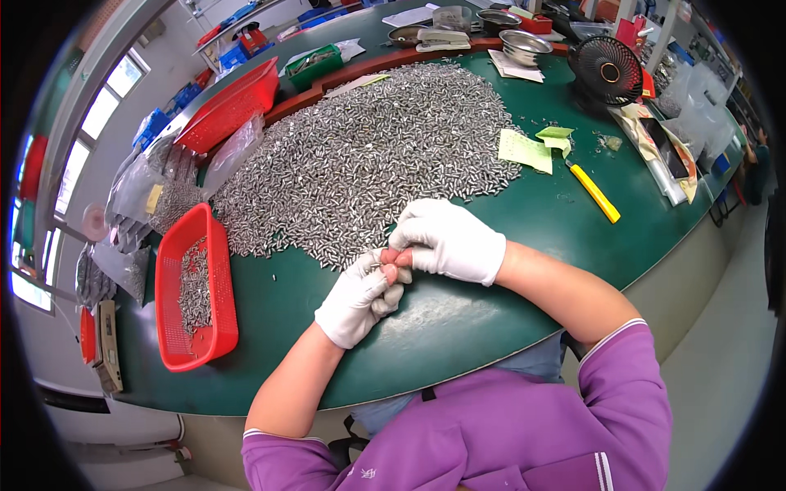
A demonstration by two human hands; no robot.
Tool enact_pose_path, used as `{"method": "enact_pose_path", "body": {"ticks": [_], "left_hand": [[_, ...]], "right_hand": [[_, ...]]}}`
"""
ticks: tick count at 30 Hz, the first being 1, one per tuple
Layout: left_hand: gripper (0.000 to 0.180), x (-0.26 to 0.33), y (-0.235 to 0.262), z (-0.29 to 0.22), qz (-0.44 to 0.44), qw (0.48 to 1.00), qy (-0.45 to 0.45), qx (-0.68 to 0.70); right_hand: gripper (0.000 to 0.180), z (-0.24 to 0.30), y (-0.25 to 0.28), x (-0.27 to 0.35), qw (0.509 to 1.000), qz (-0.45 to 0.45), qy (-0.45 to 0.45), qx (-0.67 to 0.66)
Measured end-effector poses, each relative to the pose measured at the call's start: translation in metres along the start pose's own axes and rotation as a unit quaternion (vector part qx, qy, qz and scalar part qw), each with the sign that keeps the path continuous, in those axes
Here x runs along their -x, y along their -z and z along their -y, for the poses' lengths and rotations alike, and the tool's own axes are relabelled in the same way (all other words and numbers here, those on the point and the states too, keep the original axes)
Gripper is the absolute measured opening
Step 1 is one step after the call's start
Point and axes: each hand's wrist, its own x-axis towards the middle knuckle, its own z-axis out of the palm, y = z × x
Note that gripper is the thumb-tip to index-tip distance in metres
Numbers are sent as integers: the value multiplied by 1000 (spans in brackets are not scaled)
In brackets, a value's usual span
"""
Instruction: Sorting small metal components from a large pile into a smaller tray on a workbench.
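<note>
A wide heap of small silvery metal pins (385,139) covers the middle of the green table (467,319). At the heap's near edge my two hands meet, both in white gloves with bare fingertips. My left hand (356,301) is closed, its thumb and fingers pinched together. From the right, my right hand (452,241) is closed too, its fingertips touching those of the left. Whatever lies between the fingertips is too small or too covered to make out. Left of my hands stands a red perforated basket (227,307) with a layer of similar pins inside.
A yellow utility knife (594,193) and green-yellow paper slips (525,151) lie on the right. Behind them stands a black fan (606,71). Metal bowls (525,47) sit at the back; another red basket (233,102) and bags of pins (176,200) are at the left.
</note>
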Motion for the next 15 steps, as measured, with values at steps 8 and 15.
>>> {"method": "enact_pose_path", "body": {"ticks": [8, 15], "left_hand": [[22, 1, -4, 0, -54, 997, -5, -48], [24, 3, -5, 0, -63, 998, -4, -1]], "right_hand": [[17, -13, -2, 1, 987, -104, 9, 123], [19, -38, 1, 0, 945, -30, -89, 312]]}}
